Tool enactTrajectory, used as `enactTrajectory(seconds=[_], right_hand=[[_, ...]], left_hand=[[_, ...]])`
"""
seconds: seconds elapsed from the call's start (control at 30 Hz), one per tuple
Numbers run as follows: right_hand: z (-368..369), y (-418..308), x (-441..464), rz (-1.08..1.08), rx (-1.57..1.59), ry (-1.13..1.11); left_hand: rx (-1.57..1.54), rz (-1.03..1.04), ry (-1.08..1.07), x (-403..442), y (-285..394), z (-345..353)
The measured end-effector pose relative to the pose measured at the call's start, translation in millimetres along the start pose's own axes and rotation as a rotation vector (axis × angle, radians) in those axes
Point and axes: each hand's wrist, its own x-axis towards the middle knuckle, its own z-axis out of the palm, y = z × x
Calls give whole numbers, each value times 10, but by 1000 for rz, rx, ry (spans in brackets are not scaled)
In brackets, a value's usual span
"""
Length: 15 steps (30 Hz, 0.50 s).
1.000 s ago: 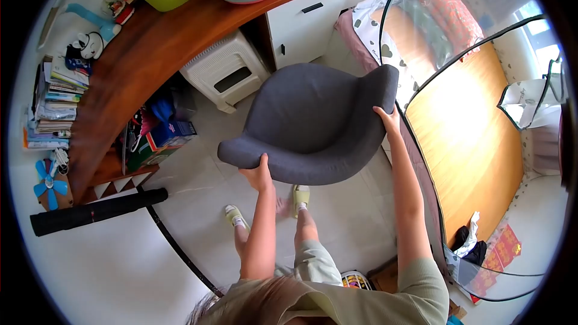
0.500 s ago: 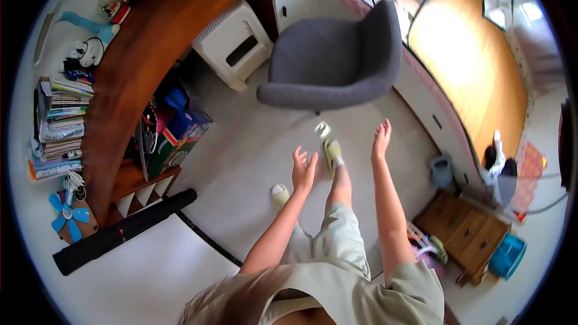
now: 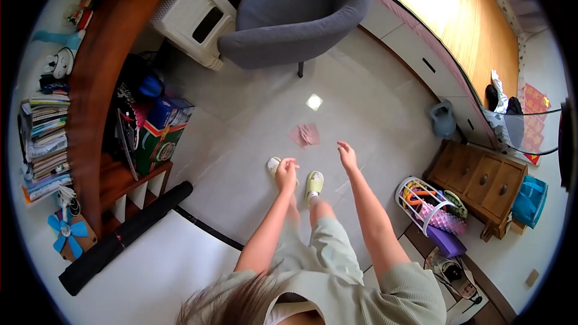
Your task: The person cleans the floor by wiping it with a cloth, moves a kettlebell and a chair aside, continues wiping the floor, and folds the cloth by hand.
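Observation:
A crumpled pink cloth (image 3: 306, 135) lies on the grey floor just past my feet, between and beyond my two hands. My left hand (image 3: 286, 174) is held out over my left slipper (image 3: 274, 166), its fingers loosely bent and nothing in them. To the right, my right hand (image 3: 347, 157) reaches forward with its fingers stretched, also holding nothing. Neither hand touches the cloth. My right slipper (image 3: 314, 182) is pale green and rests on the floor. A small bright white patch (image 3: 313, 102) shows on the floor beyond the cloth.
Ahead stands a grey chair (image 3: 289, 30) beside a white plastic stool (image 3: 195, 18). A wooden desk (image 3: 111, 42) curves along the left. The bed with drawers (image 3: 415, 54), a grey kettlebell (image 3: 443, 119), a white basket (image 3: 421, 204) and a wooden chest (image 3: 478, 174) are on the right.
My view has shifted, so the chair and stool sit higher and farther left. The feet have changed position. The pink cloth is now visible on the floor; it was not discernible before.

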Motion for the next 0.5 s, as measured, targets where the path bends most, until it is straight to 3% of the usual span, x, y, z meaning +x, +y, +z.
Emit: enactTrajectory(seconds=[0.07,0.3,0.33,0.4,0.5], right_hand=[[46,363,137,-4,-48,-62],[377,1161,263,26,-347,-181],[451,1233,298,7,-407,-205],[631,1492,455,-34,-529,-248],[1023,2090,869,-395,-825,-104]], left_hand=[[58,-52,-36,121,-332,118],[351,78,-10,639,-1414,562],[376,3,-95,710,-1445,595],[441,106,-110,963,-1803,764],[597,86,-216,1441,-2356,1045]])
